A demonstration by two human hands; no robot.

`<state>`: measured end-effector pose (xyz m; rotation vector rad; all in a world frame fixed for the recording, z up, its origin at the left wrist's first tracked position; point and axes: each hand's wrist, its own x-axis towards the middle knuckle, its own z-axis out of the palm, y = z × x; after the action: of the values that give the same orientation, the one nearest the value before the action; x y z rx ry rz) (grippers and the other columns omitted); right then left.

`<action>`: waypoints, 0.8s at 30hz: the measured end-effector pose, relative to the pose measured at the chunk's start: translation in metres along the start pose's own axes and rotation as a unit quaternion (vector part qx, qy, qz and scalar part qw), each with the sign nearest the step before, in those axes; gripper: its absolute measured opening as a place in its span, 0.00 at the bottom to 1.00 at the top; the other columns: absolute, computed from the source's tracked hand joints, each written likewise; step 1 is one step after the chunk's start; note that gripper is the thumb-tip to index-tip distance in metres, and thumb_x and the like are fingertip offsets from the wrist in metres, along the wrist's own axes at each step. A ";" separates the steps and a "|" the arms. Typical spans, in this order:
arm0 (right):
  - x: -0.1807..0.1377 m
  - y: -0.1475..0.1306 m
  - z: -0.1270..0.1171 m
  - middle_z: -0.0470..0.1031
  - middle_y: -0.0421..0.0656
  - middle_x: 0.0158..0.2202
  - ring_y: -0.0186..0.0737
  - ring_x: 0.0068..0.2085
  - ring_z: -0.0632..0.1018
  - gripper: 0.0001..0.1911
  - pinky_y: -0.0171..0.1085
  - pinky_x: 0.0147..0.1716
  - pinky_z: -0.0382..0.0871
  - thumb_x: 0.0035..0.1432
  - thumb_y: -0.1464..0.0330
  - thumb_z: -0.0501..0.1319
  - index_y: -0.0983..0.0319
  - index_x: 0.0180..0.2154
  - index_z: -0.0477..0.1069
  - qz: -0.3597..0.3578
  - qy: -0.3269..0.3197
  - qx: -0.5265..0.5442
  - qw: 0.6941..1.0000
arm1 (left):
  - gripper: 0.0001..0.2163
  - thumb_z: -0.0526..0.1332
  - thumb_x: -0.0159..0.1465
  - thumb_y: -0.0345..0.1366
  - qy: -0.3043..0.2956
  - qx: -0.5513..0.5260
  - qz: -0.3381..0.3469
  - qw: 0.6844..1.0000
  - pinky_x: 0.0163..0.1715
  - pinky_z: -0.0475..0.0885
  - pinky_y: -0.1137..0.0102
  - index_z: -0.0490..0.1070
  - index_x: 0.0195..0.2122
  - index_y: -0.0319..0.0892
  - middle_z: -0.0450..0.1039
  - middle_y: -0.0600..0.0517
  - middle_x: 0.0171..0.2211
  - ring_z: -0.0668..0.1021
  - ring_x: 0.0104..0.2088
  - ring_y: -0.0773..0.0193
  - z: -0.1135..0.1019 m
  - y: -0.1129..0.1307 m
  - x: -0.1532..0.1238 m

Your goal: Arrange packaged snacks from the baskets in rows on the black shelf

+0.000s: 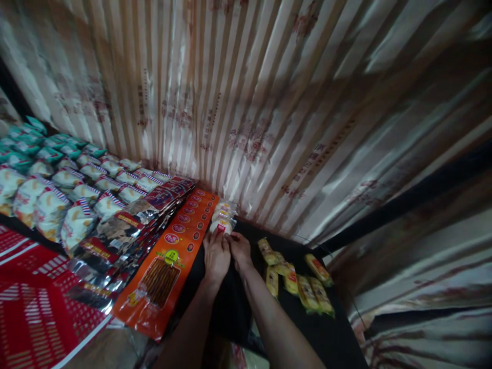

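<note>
At the end of a row of small clear packets with white round contents (225, 207), both my hands meet on the nearest packet (222, 226), which has a red label. My left hand (216, 258) has its fingers over the packet's near edge. Beside it, my right hand (240, 250) pinches the packet's right corner; its fingertips are partly hidden. Just left of my hands lies a long orange snack pack (163, 271) with a picture of brown sticks. The black shelf surface (238, 302) shows beneath my forearms.
Several yellow wrapped snacks (306, 292) lie loosely to the right. Dark red foil packs (130, 225) overlap on the left, beside white puffy bags (80, 225) and green bags (26, 138). A red basket (34, 307) stands front left. Creased printed sheeting (230, 113) hangs behind.
</note>
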<state>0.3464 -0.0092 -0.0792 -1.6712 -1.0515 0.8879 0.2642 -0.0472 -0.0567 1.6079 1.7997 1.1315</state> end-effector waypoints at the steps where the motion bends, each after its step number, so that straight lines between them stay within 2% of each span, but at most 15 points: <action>1: 0.003 0.002 0.002 0.77 0.40 0.25 0.39 0.26 0.77 0.13 0.35 0.26 0.70 0.41 0.59 0.62 0.59 0.30 0.73 -0.002 0.000 -0.004 1.000 | 0.17 0.48 0.63 0.30 -0.006 0.003 -0.005 1.000 0.58 0.59 0.59 0.70 0.49 0.33 0.67 0.43 0.53 0.64 0.56 0.54 0.001 -0.002 0.002; 8: 0.019 0.014 0.007 0.78 0.40 0.27 0.39 0.30 0.77 0.12 0.35 0.30 0.70 0.42 0.59 0.61 0.58 0.30 0.74 -0.021 0.009 -0.039 0.999 | 0.16 0.49 0.62 0.30 0.009 -0.013 -0.010 1.000 0.57 0.59 0.56 0.71 0.47 0.39 0.68 0.47 0.53 0.64 0.57 0.53 0.014 -0.008 0.004; 15: 0.025 0.013 0.007 0.77 0.41 0.28 0.41 0.31 0.77 0.10 0.38 0.33 0.69 0.43 0.61 0.61 0.58 0.29 0.74 -0.024 -0.002 -0.064 0.998 | 0.16 0.49 0.62 0.31 -0.002 -0.005 -0.022 1.000 0.57 0.59 0.58 0.71 0.48 0.37 0.66 0.46 0.55 0.63 0.57 0.54 0.014 -0.009 0.009; 20: 0.013 0.006 0.006 0.77 0.42 0.30 0.41 0.34 0.77 0.14 0.38 0.37 0.69 0.44 0.62 0.60 0.60 0.35 0.72 -0.019 0.000 -0.059 0.998 | 0.16 0.49 0.62 0.30 -0.015 0.019 -0.031 0.999 0.58 0.58 0.60 0.70 0.49 0.35 0.64 0.44 0.57 0.63 0.57 0.55 0.013 -0.010 0.010; 24: -0.011 0.000 -0.012 0.76 0.45 0.37 0.40 0.37 0.77 0.18 0.38 0.40 0.70 0.47 0.62 0.58 0.62 0.41 0.70 -0.035 -0.004 -0.028 0.999 | 0.15 0.49 0.62 0.29 0.012 0.037 0.002 0.999 0.57 0.59 0.61 0.71 0.46 0.36 0.67 0.45 0.54 0.62 0.57 0.55 0.008 -0.005 0.003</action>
<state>0.3531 -0.0234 -0.0747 -1.6674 -1.1430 0.8267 0.2672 -0.0416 -0.0645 1.6460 1.8757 1.1031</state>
